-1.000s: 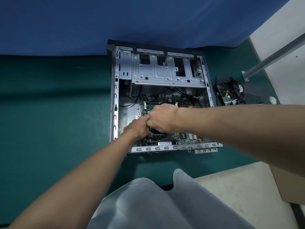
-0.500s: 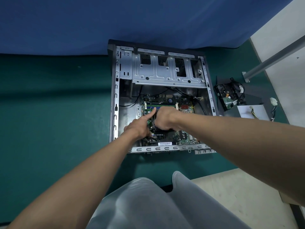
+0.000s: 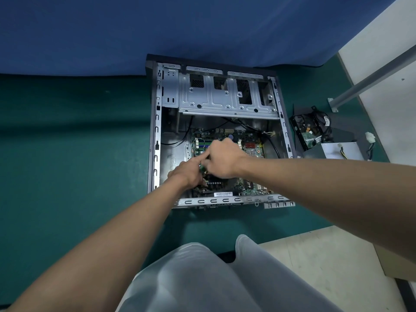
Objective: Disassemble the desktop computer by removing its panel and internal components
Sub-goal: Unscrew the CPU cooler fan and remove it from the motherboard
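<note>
Head camera, looking down along two bare forearms: a desktop computer case (image 3: 155, 131) is seen lying on its side on a green table mat (image 3: 67, 154), with the side panel already off and the open side facing up. Its long axis runs away from the person, towards a blue curtain (image 3: 157, 30). The far half is filled by an empty metal drive cage (image 3: 225, 97); the motherboard (image 3: 252, 140) is bedded in the near half, directly ahead of and below the hands. Both hands meet over the left-centre part of that board, just in front of the memory slots (image 3: 201, 144), whose length runs across the case from left to right. The left hand (image 3: 186, 173) is placed nearer the person, entering from the lower left with the wrist low inside the case wall and the index finger stretched out towards the right hand. The right hand (image 3: 222, 158) is brought in from the right, lying touching and slightly beyond the left, knuckles up and fingers curled downward out of sight. A small green part (image 3: 203, 168) shows between the two hands. Whether it is pinched by either hand cannot be told, as the fingertips are hidden. A component near the slots is judged to be under removal. A removed drive (image 3: 308, 135) with cables and a pale box (image 3: 342, 150) are set on the mat to the right, well apart from the hands.
</note>
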